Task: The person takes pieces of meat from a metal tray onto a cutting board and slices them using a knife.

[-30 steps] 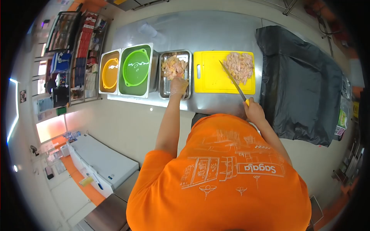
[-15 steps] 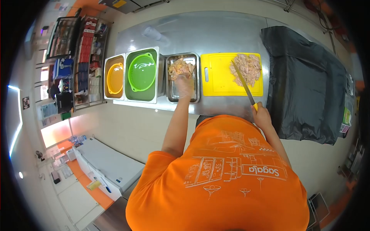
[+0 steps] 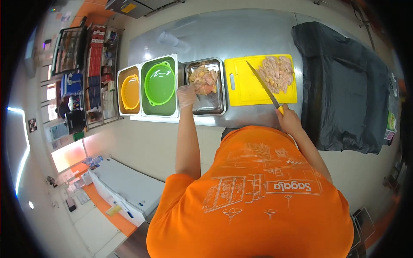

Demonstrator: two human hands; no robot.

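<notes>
Head view looks down on a steel counter (image 3: 241, 34), where a person works with meat. On the yellow cutting board (image 3: 239, 92) there is a spread heap of chopped meat (image 3: 276, 74), lying from the middle of the board toward two o'clock. In the steel tray (image 3: 210, 104), beside the board at its nine o'clock, there are meat pieces (image 3: 203, 79) which seem bigger and less cut. From this I judge that the cutting is partly done: a good portion is small already, while the pieces in the tray are probably not cut yet.

The left grip (image 3: 186, 96) is at the eight o'clock edge of the tray, over its rim as seen from above. The meat in the tray is very near to it, between one and two o'clock. Its fingers are partly hidden, so I cannot tell if they are spread or pinch something. A green basket (image 3: 160, 84) inside a steel pan (image 3: 149, 111) is at its ten o'clock.

The right grip (image 3: 290, 121) is closed around the yellow handle of the knife (image 3: 263, 83). The blade points between ten and eleven o'clock, across the board. The chopped meat is between eleven and twelve o'clock from this grip, apart from the fingers.
</notes>
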